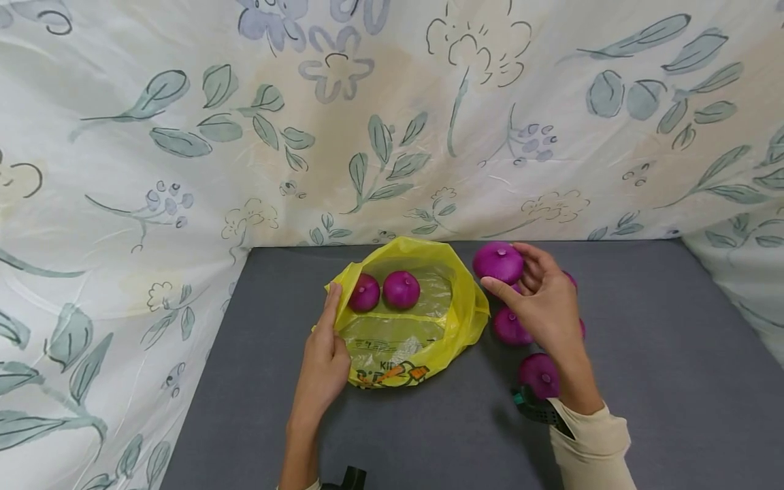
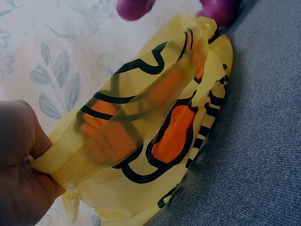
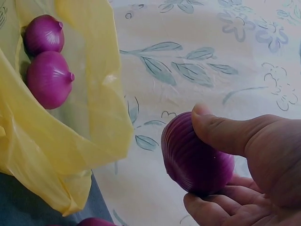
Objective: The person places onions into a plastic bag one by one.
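A yellow plastic bag (image 1: 468,299) with orange and black print stands with its mouth wide. Inside it lie two red onions, one onion (image 1: 401,290) near the middle and another onion (image 1: 364,293) by the left wall. My left hand (image 1: 327,371) pinches the bag's left rim between thumb and fingers, as the left wrist view also shows. Just right of the bag, my right hand (image 1: 545,306) holds a red onion (image 3: 197,155) between thumb and fingertips, raised above the table beside the rim.
More red onions lie on the grey table (image 1: 429,435) under and around my right hand, among them an onion (image 1: 512,327) close to the bag and an onion (image 1: 540,375) by the right wrist. A floral cloth (image 1: 392,136) hangs behind the table.
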